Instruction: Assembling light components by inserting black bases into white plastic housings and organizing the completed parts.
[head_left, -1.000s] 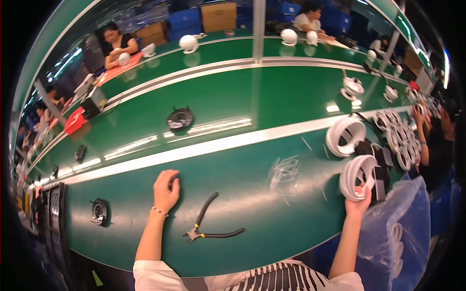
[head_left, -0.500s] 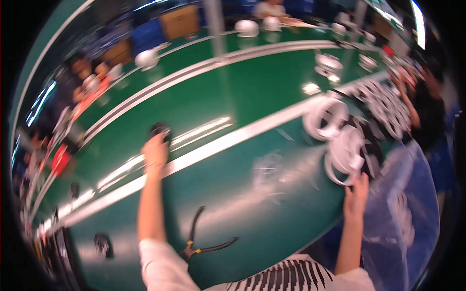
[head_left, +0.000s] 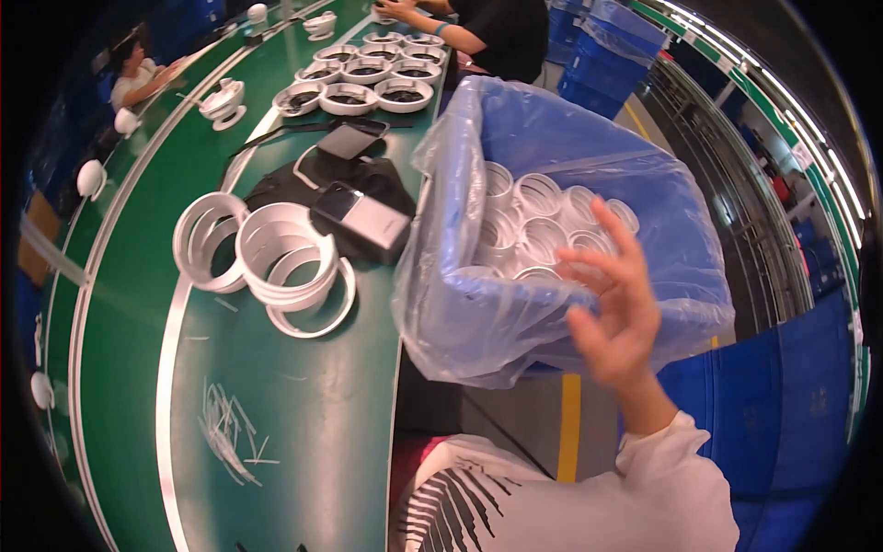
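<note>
My right hand [head_left: 621, 308] hangs over the near part of a blue bin [head_left: 589, 120] lined with clear plastic. Its fingers are spread and hold nothing. Inside the bin several white rings [head_left: 541, 237] lie packed together, just beyond and left of my fingertips. A stack of larger white rings [head_left: 285, 248] stands on the green table [head_left: 303, 405], left of the bin, with one more ring [head_left: 207, 241] leaning beside it. My left hand is outside the picture.
Thin clear plastic strips [head_left: 228, 432] lie on the table. Behind the rings are a black bag [head_left: 285, 189] and a grey-and-black box [head_left: 363, 221]. Several round white parts with dark centres [head_left: 366, 70] sit farther back, near a co-worker [head_left: 501, 37]. Blue crates [head_left: 773, 396] stand at right.
The view has swung right, bringing the bin in. My right hand has gone from beside the rings on the table to over the bin. My left hand, earlier on a dark part, has left view.
</note>
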`<state>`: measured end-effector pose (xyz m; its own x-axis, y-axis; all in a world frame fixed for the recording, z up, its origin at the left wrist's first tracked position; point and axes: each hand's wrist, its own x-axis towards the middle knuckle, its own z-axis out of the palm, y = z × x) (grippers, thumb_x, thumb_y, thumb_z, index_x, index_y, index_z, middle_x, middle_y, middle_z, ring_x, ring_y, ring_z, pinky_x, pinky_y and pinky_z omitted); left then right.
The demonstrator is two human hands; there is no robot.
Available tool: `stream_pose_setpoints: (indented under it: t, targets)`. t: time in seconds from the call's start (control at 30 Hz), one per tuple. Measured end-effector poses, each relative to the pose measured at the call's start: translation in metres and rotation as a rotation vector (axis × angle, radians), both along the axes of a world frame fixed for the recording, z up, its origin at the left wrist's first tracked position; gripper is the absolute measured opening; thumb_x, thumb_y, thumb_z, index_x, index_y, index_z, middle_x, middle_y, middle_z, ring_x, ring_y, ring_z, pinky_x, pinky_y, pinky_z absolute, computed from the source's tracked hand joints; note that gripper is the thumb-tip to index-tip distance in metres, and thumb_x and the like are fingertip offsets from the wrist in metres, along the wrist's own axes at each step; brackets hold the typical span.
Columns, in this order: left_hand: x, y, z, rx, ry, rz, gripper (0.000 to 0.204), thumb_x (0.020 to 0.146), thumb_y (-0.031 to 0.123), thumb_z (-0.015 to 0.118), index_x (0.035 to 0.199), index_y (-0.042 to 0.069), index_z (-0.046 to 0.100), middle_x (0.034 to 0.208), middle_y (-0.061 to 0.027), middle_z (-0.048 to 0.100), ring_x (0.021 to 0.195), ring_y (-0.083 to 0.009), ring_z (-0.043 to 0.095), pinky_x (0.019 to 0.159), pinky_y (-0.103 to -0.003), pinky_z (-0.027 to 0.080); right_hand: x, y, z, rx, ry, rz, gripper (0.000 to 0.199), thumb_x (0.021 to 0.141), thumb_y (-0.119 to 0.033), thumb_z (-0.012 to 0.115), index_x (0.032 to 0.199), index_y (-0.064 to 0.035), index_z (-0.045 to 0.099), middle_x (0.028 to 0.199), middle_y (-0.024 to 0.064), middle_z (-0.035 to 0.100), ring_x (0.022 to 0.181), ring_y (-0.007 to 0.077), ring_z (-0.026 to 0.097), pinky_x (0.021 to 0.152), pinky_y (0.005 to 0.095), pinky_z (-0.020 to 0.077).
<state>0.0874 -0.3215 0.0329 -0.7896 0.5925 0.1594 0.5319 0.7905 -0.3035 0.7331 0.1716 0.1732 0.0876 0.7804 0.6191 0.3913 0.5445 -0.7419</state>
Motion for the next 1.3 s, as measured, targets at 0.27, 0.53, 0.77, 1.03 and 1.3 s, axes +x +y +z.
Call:
stream_pose_setpoints:
  t: [0.27, 0.53, 0.77, 1.03, 1.3]
  targets:
    - [0.066, 0.259, 0.131, 0.346, 0.115, -0.537, 0.04, 0.081, 0.01, 0.05, 0.118, -0.002, 0.042, 0.118, -0.0162, 0.047, 0.107, -0.0276, 0.045, 0.091, -0.033, 0.033, -0.06, 0.029, 0.018, 0.104, -0.64, 0.396, 0.038, 0.06, -0.001, 0.063, 0.097, -0.0003, 0.053, 0.116, 0.0174, 0.044, 0.103, 0.0334, 0.046, 0.085, 0.0367, 0.0395]
    - [0.334, 0.55, 0.119, 0.281, -0.283, -1.651, 0.062, 0.052, 0.006, 0.072, 0.109, 0.006, 0.048, 0.12, -0.0103, 0.043, 0.115, -0.0259, 0.038, 0.098, -0.049, 0.023, -0.134, 0.019, -0.07, -0.089, -0.516, 0.3, 0.068, 0.064, -0.007, 0.064, 0.123, 0.0005, 0.031, 0.129, 0.0197, 0.026, 0.118, 0.0382, 0.026, 0.096, 0.0426, 0.027]
    - [0.374, 0.636, 0.071, -0.208, -0.219, -1.429, 0.023, 0.066, 0.023, 0.064, 0.077, 0.006, 0.053, 0.066, -0.0109, 0.058, 0.07, -0.0258, 0.057, 0.094, -0.044, 0.027, -0.017, -0.056, -0.037, 0.166, -0.517, -0.074, 0.034, 0.058, -0.001, 0.062, 0.091, -0.0038, 0.055, 0.098, 0.013, 0.057, 0.089, 0.0303, 0.055, 0.075, 0.0374, 0.0465]
    - [0.38, 0.591, 0.067, -0.031, -0.332, -1.48, 0.02, 0.062, 0.007, 0.063, 0.072, 0.004, 0.046, 0.065, -0.012, 0.054, 0.067, -0.0291, 0.054, 0.087, -0.047, 0.031, 0.124, 0.002, -0.005, 0.465, -0.95, -0.657, 0.015, 0.063, 0.002, 0.059, 0.078, -0.0028, 0.058, 0.075, 0.0089, 0.06, 0.066, 0.0245, 0.058, 0.063, 0.0339, 0.0476]
    - [0.393, 0.591, 0.079, -0.038, -0.4, -1.533, 0.028, 0.059, 0.013, 0.067, 0.078, 0.003, 0.051, 0.064, -0.0116, 0.051, 0.066, -0.0292, 0.052, 0.084, -0.045, 0.032, 0.323, 0.056, -0.053, -1.105, -1.063, -0.502, 0.028, 0.062, -0.019, 0.067, 0.082, -0.0006, 0.061, 0.077, 0.0129, 0.062, 0.072, 0.0238, 0.059, 0.063, 0.0317, 0.0459]
